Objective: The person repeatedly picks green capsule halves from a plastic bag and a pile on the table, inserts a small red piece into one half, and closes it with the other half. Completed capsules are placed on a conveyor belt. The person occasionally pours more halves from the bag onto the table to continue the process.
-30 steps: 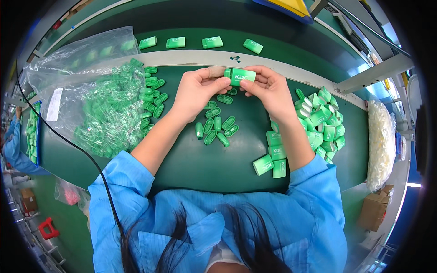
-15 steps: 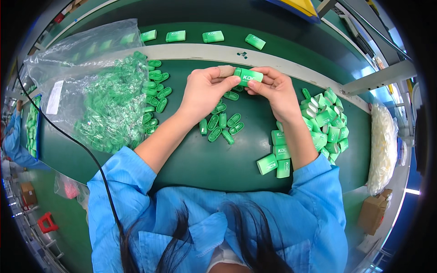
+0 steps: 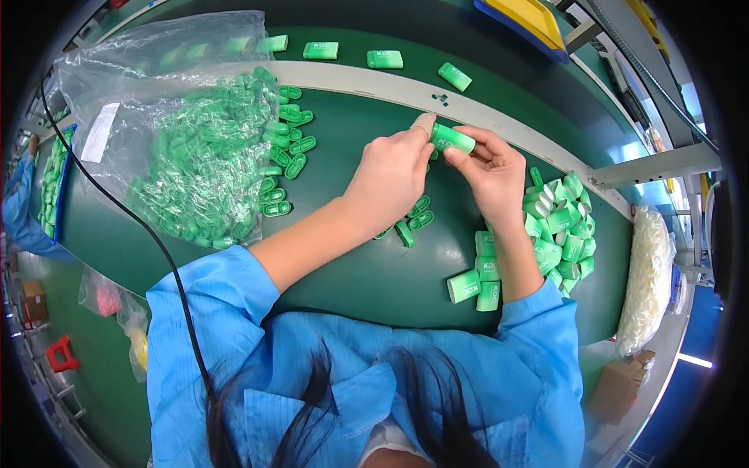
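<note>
A small flat green plastic case [image 3: 454, 140] with pale lettering is held up over the far middle of the bench. My right hand [image 3: 498, 173] pinches its right end between thumb and fingers. My left hand [image 3: 390, 170] is closed at the other end, a beige covering on one fingertip pressed against the case's darker end piece. Beneath the left hand, several loose green oval caps [image 3: 421, 218] lie on the bench, partly hidden. To the right of my right forearm is a heap of green case shells [image 3: 563, 226], some showing open white insides.
On the left, a clear plastic bag [image 3: 183, 156] spills green caps. Beyond a pale rail [image 3: 351, 76], several green cases [image 3: 384, 59] lie in a row on a green strip. A stuffed plastic bag [image 3: 649, 273] lies at the right edge. A black cable [image 3: 144, 226] crosses the left side.
My left hand has turned and shifted right to the end of the case, covering more of the loose caps. The case is now tilted down to the right. The whole view has shifted slightly.
</note>
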Action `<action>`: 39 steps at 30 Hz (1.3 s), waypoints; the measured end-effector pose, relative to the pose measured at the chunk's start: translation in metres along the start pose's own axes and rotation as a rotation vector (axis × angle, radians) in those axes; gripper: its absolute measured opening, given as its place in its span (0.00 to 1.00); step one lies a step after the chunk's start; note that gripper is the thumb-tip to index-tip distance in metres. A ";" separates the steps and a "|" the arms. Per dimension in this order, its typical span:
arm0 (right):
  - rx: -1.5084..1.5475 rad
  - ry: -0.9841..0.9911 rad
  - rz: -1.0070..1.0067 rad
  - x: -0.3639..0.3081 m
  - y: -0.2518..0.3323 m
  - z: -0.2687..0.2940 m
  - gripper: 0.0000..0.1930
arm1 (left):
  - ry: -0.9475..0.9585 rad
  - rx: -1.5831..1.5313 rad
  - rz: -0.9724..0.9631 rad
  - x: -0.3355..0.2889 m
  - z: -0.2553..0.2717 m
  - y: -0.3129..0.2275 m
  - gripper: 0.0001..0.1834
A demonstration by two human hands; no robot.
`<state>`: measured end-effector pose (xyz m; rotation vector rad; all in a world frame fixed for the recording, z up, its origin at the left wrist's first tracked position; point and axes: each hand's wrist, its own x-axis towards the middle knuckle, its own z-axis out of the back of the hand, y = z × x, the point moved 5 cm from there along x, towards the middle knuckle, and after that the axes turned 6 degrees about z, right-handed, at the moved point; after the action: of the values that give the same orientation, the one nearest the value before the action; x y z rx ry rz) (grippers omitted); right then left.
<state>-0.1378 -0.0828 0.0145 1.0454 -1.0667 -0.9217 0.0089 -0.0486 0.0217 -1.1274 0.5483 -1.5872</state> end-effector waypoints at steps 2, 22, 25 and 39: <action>-0.134 -0.057 0.052 -0.005 0.011 -0.005 0.14 | -0.040 0.029 -0.018 -0.004 -0.006 -0.003 0.20; -0.703 -0.219 -0.135 0.112 -0.049 0.105 0.20 | 0.437 0.602 -0.030 0.027 -0.034 0.006 0.11; -0.971 -0.020 -0.014 0.093 -0.016 0.106 0.22 | 0.356 0.518 -0.032 0.027 -0.029 0.001 0.10; -0.544 0.234 -0.091 0.007 0.022 0.022 0.14 | 0.484 -0.718 0.560 0.021 -0.007 0.029 0.17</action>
<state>-0.1556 -0.0886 0.0409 0.7247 -0.5303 -1.0571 0.0169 -0.0786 0.0028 -0.9448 1.6943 -1.1677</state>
